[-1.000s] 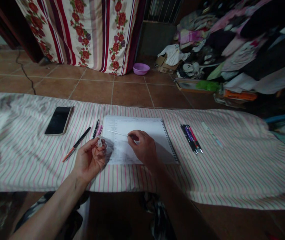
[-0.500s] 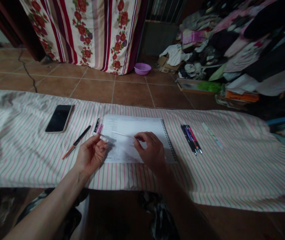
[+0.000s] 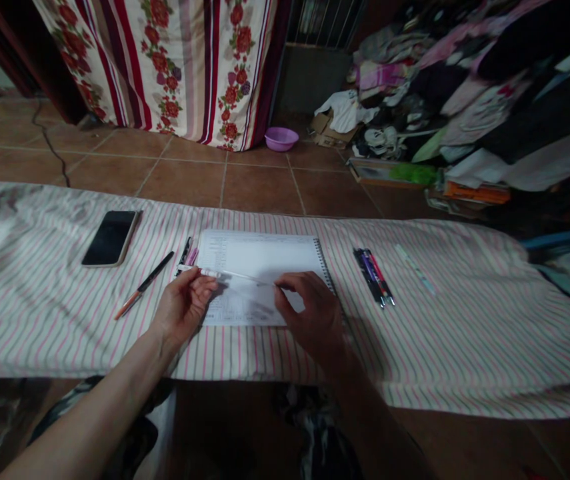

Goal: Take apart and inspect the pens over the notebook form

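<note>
So we had a thin white rod (image 3: 249, 277) out over the notebook (image 3: 279, 250), pinched at one end between the thumb and fingertips of our right hand (image 3: 312, 313). Its far end pointed at a white tube (image 3: 209, 272), which our left hand (image 3: 182, 303) gripped between thumb and fingers just off the notebook's left side. The two were pretty much lined up, but we couldn't tell if the rod's tip was actually inside the tube.

The notebook lay open on the striped, cloth-covered desk (image 3: 465, 333), spiral edge toward our right hand. Just past our left hand sat a pink piece (image 3: 193, 257) and a black patterned one (image 3: 185, 249), side by side. Left of those we had an orange-and-black pen (image 3: 145, 286) lying at a slant, then a phone (image 3: 111, 239), dark screen up. Over on the right, a few dark and red pens (image 3: 375, 277) lay bunched together, with a pale pen (image 3: 415, 269) beside them. Beyond the desk, a purple basin (image 3: 281, 139) sat on the tiles near a flowery curtain (image 3: 189, 67).
</note>
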### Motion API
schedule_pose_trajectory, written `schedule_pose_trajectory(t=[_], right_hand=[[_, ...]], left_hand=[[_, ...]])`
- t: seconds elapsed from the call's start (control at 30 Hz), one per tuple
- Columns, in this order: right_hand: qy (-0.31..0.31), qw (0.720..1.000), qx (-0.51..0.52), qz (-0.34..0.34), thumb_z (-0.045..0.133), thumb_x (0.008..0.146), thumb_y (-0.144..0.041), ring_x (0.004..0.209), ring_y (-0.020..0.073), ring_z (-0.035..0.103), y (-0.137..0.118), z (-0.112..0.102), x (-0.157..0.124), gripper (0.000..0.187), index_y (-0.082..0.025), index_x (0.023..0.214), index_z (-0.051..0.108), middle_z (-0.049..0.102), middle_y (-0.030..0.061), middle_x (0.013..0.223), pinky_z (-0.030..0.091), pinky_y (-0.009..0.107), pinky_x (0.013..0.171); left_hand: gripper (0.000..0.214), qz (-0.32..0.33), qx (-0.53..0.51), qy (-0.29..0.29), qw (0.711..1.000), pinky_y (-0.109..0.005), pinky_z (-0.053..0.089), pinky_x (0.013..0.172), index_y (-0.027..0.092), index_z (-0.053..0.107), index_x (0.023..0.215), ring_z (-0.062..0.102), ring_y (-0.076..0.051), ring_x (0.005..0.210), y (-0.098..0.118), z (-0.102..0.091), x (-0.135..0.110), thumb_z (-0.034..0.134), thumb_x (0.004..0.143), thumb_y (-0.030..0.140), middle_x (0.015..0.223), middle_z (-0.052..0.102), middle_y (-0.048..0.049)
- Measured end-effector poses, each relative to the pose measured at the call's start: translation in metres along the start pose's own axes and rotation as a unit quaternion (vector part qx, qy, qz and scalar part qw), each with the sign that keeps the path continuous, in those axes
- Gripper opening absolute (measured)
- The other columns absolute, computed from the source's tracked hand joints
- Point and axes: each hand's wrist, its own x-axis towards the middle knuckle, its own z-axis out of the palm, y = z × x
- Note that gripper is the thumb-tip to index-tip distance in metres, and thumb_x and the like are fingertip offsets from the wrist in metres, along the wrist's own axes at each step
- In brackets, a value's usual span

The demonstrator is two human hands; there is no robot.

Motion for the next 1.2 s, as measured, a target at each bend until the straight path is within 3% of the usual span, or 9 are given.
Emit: schedule_pose_trajectory(t=[0.83,1.2], right_hand=[[-0.019,0.999,-0.005,-0.038,0.053,0.083,-0.013,0.074,0.0178,0.057,-0.002,0.007,-0.001,0.006,-0.019,0.083,0.054,0.065,0.0044,0.076,0.049,0.033,0.070],[-0.025,0.999,0.015,-0.036,0.053,0.084,-0.014,0.072,0.0175,0.057,-0.006,0.013,0.000,0.006,-0.019,0.082,0.055,0.066,0.0042,0.076,0.048,0.032,0.069]], left_hand=[[0.030,0.026,0.079,0.028,0.996,-0.012,0.051,0.044,0.005,0.056,0.067,0.064,-0.012,0.048,-0.002,0.003,-0.001,0.037,0.091,0.009,0.054,0.064,-0.0099],[0.022,0.043,0.125,0.009,0.991,-0.015,0.052,0.045,0.008,0.055,0.071,0.065,-0.014,0.050,-0.006,0.003,-0.004,0.040,0.087,0.006,0.057,0.064,-0.0095]])
